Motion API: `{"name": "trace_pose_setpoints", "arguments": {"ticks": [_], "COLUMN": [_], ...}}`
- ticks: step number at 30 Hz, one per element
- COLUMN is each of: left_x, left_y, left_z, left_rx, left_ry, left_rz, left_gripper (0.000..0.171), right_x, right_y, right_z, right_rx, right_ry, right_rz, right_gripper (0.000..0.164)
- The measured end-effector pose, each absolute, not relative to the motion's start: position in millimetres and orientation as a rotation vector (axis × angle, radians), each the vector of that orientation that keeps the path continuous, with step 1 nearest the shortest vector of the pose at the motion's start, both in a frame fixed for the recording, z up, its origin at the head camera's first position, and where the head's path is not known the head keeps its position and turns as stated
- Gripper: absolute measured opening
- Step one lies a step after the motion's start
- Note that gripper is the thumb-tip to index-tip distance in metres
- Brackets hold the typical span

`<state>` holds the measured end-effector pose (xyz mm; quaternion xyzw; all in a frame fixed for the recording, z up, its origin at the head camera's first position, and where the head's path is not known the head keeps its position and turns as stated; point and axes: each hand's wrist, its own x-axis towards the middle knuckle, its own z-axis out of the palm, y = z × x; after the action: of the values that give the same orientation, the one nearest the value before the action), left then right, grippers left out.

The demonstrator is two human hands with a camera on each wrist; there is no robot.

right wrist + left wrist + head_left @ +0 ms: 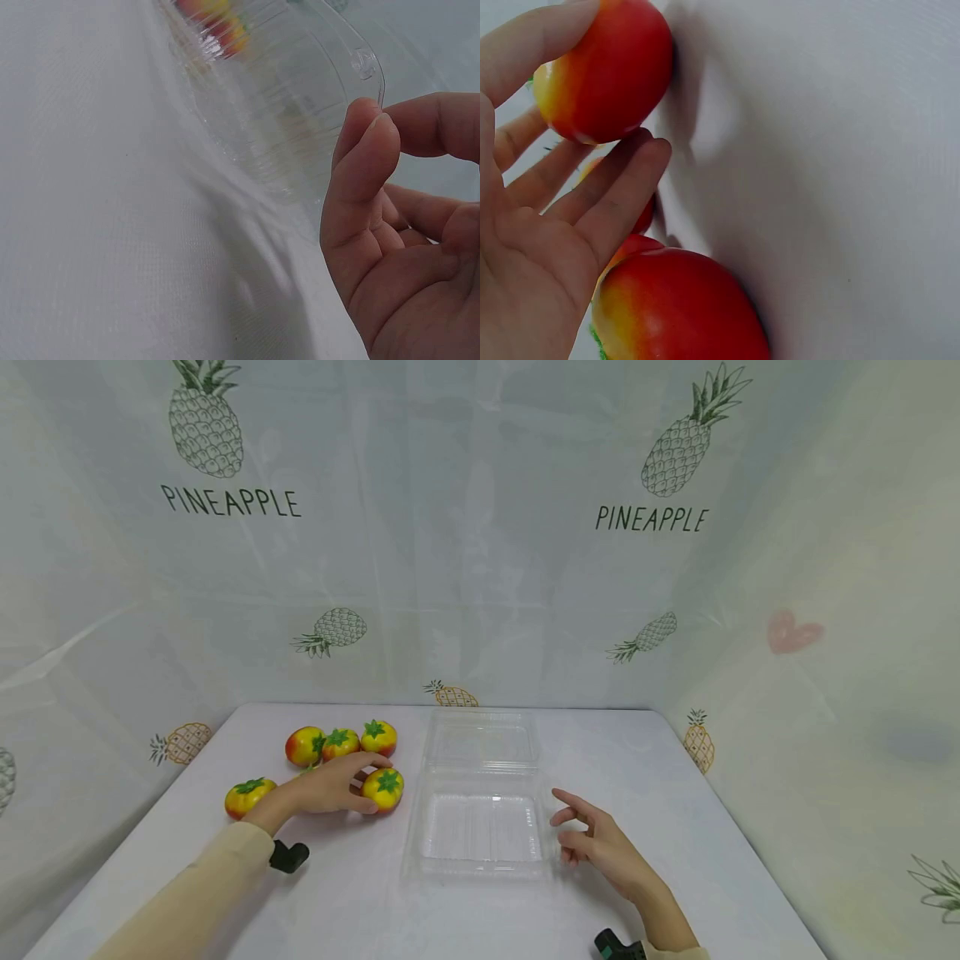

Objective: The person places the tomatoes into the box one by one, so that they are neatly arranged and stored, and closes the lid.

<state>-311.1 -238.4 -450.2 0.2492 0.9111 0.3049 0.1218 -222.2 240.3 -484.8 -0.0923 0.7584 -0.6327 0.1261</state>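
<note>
In the head view my left hand reaches over a group of toy persimmons, its thumb and fingers around a yellow-red persimmon with a green leafy top. The left wrist view shows this persimmon between thumb and fingers, low over the table. Right of it lies a clear plastic clamshell box, its lid folded back. My right hand hovers beside the box's right side, fingers loosely bent and holding nothing. In the right wrist view its fingertips overlap the box rim; contact cannot be told.
Behind my left hand, three persimmons stand in a row, including the leftmost persimmon. Another persimmon sits by my left wrist, and one more is mostly hidden under the hand. Pineapple-printed curtains enclose the white table at back and sides.
</note>
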Motion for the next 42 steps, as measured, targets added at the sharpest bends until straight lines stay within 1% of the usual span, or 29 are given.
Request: {"name": "trace_pose_setpoints", "arguments": {"ticks": [22, 37, 42], "left_x": [-310.3, -310.3, -310.7], "left_y": [-240.2, -240.2, -239.2], "left_z": [-453.8, -451.5, -450.8], "left_rx": [0.733, 0.791, 0.794], "left_ry": [2.689, 2.722, 2.743], "left_rz": [0.931, 0.977, 0.966], "left_gripper": [0.071, 0.073, 0.072], "right_x": [-223.0, -222.1, -222.2], "right_y": [239.9, 239.6, 239.3], "right_z": [-485.8, -485.0, -484.7], "right_rx": [-0.26, -0.271, -0.268], "right_ry": [2.219, 2.213, 2.216], "right_rz": [-1.833, -1.831, -1.831], "right_gripper": [0.073, 0.073, 0.073]}}
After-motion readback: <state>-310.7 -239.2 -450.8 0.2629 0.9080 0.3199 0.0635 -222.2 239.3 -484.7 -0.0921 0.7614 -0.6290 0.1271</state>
